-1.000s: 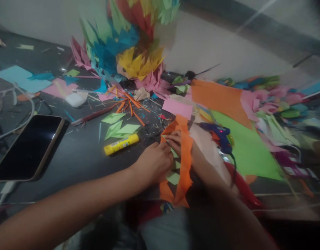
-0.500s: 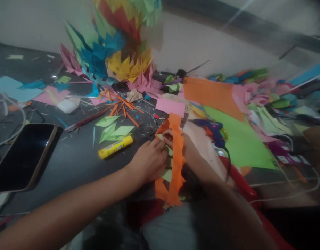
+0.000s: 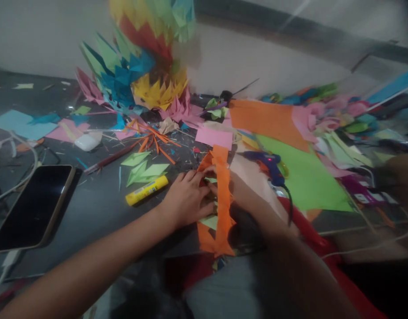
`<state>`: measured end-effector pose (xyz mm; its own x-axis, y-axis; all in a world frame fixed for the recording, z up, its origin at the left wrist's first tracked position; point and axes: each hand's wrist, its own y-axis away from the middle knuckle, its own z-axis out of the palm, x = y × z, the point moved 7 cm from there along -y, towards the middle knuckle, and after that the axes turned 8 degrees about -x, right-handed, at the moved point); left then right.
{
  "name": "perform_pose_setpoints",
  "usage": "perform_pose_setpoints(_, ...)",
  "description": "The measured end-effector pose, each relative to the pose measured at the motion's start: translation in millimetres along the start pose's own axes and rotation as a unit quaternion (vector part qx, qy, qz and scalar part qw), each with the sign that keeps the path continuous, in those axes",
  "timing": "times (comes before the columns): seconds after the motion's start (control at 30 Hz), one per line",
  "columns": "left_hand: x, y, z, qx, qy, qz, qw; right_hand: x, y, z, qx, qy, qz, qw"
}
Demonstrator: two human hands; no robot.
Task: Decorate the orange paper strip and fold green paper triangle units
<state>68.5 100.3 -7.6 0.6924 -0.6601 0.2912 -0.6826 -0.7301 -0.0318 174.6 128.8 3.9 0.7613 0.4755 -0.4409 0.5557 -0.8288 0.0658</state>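
Note:
A ring-like orange paper band [image 3: 223,210] with jagged edges stands in front of me, light green paper pieces [image 3: 209,222] on its inner side. My left hand [image 3: 188,195] is at its left side, fingers bent and closed on the paper near the upper end. Partly behind the front strip, my right hand [image 3: 239,190] reaches into the band. Its fingertips meet those of the left hand there, pinching the paper; the exact grip is partly hidden. Left of my hands lie a yellow glue stick [image 3: 146,190] and folded light green paper pieces [image 3: 145,170].
A phone [image 3: 33,206] with a cable lies at left. A blue glue gun [image 3: 273,166] rests right of my hands, beside green paper [image 3: 306,181] and an orange sheet [image 3: 266,122]. Colourful folded-paper models [image 3: 157,91] stand behind scattered scraps. A red chair edge [image 3: 310,230] shows at right.
The left hand's fingers have shifted slightly and spread a little along the orange band. The right hand stays inside it. The whole view has moved slightly.

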Motion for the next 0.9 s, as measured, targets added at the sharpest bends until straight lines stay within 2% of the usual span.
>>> perform_pose_setpoints(0.1,-0.4,1.1,-1.2,-0.009,0.009,-0.001,1.000,-12.8,-6.4,-6.8,-0.012,-0.005,-0.030,0.999)
perform_pose_setpoints(0.27,-5.3,-1.6,-9.7,0.018,0.040,0.004,0.999,-16.8,-12.0,1.2,-0.035,-0.034,-0.057,0.997)
perform_pose_setpoints(0.37,-25.4,0.3,-35.9,0.104,0.060,-0.028,0.992,-11.0,-10.7,4.4,-0.030,-0.060,-0.047,0.997)
perform_pose_setpoints(0.43,-47.7,7.6,-57.6,0.150,0.065,-0.080,0.983,-6.9,-9.4,5.4,-0.028,-0.074,-0.034,0.996)
perform_pose_setpoints(0.47,-60.1,11.7,-64.9,0.140,0.066,-0.111,0.982,-4.9,-8.8,6.3,-0.031,-0.080,-0.026,0.996)
perform_pose_setpoints(0.57,-98.9,28.0,-71.6,0.017,0.063,-0.212,0.975,1.5,-7.5,10.1,-0.042,-0.103,-0.003,0.994)
perform_pose_setpoints(0.6,-110.3,35.0,-74.4,-0.004,0.054,-0.236,0.970,3.7,-7.1,11.0,-0.040,-0.117,0.003,0.992)
perform_pose_setpoints(0.7,-138.8,52.4,-81.0,-0.019,0.018,-0.294,0.955,8.4,-6.8,12.6,-0.033,-0.151,0.020,0.988)
perform_pose_setpoints(0.8,-151.7,57.4,-75.3,-0.047,0.016,-0.310,0.950,6.4,-7.6,11.8,-0.041,-0.147,0.030,0.988)
perform_pose_setpoints(0.9,-146.1,52.9,-63.7,-0.089,0.044,-0.290,0.952,1.6,-8.4,8.2,-0.038,-0.129,0.028,0.991)
